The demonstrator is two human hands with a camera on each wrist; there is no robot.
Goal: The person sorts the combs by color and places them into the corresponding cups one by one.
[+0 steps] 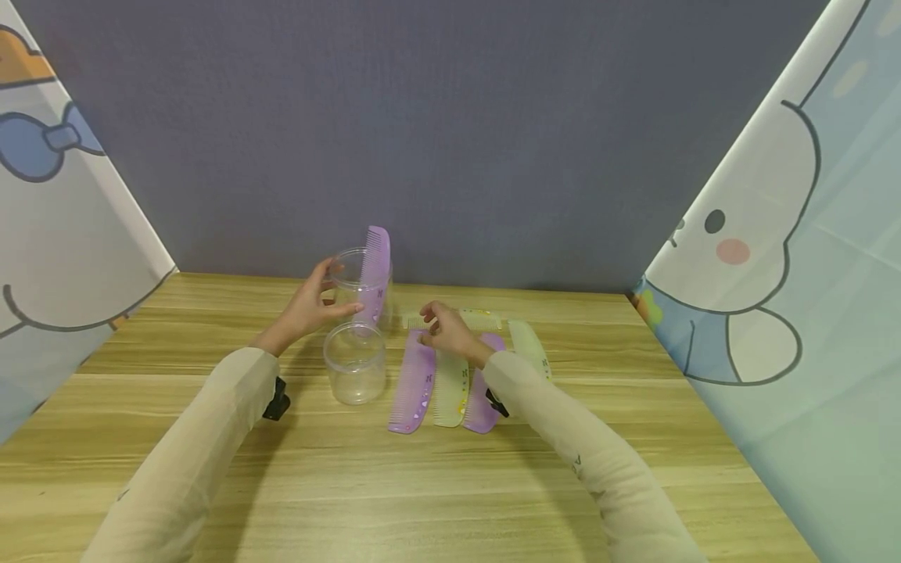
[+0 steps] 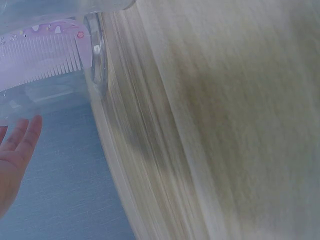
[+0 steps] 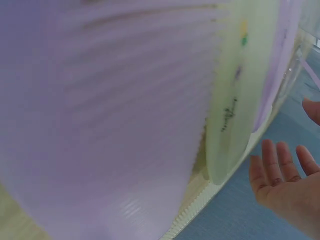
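Note:
My left hand [image 1: 310, 307] holds the rear clear plastic jar [image 1: 339, 291], thumb at its front and fingers around its left and far side. A purple comb [image 1: 377, 254] stands upright in this jar, its end above the rim. In the left wrist view the comb [image 2: 40, 52] shows through the jar wall, near my fingertips. My right hand [image 1: 450, 332] hovers over the laid-out combs, fingers loosely bent and holding nothing. Below it lie a purple comb [image 1: 411, 383], a pale green comb [image 1: 450, 395] and another purple comb [image 1: 482, 410], partly hidden by my right arm.
A second clear jar [image 1: 355, 379] stands in front of the first, with no comb in it. One pale green comb [image 1: 528, 348] lies slanted at the right; another [image 1: 482, 319] lies crosswise behind. A grey-blue partition [image 1: 493, 195] rises behind the wooden table [image 1: 338, 500].

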